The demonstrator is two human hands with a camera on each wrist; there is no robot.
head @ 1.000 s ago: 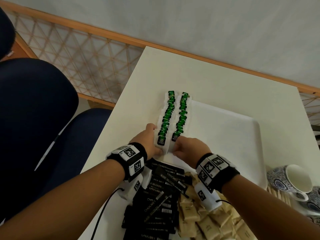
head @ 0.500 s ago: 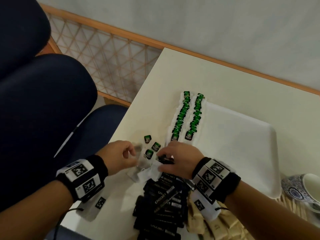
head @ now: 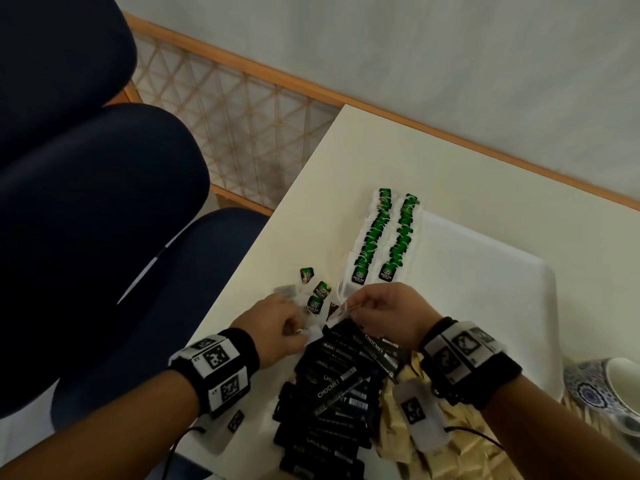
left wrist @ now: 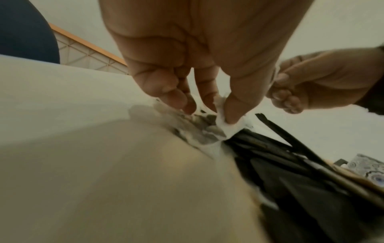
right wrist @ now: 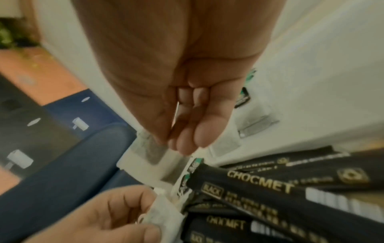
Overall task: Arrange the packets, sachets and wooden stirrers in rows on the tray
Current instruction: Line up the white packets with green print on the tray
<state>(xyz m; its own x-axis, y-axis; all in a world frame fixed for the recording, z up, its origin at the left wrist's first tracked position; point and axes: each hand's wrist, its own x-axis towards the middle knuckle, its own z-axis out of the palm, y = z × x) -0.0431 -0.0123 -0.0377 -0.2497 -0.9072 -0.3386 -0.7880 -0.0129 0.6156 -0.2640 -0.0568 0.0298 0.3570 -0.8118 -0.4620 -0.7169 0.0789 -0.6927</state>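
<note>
Table (head: 433, 157), cream and broad, carried everything. One white tray (head: 485, 289) sat on it, and along the tray's left edge ran two neat rows of green tea bags (head: 382, 237), tags overlapping, too many to count each. Below the tray sprawled a loose heap of black Chocmet sachets (head: 332, 393), and beside those a pile of tan packets (head: 460, 455); no firm count was possible for either. One blue-patterned cup (head: 609, 386) stood at the right edge. Three loose tea bags (head: 317, 296) lay on the table just left of the rows, green tags up. Left hand (head: 277, 327) pinched a white tea bag between thumb and curled fingers, at the top of the sachet heap. Right hand (head: 384, 313), fingers curled, pinched another tea bag just beside it, above the black sachets.
</note>
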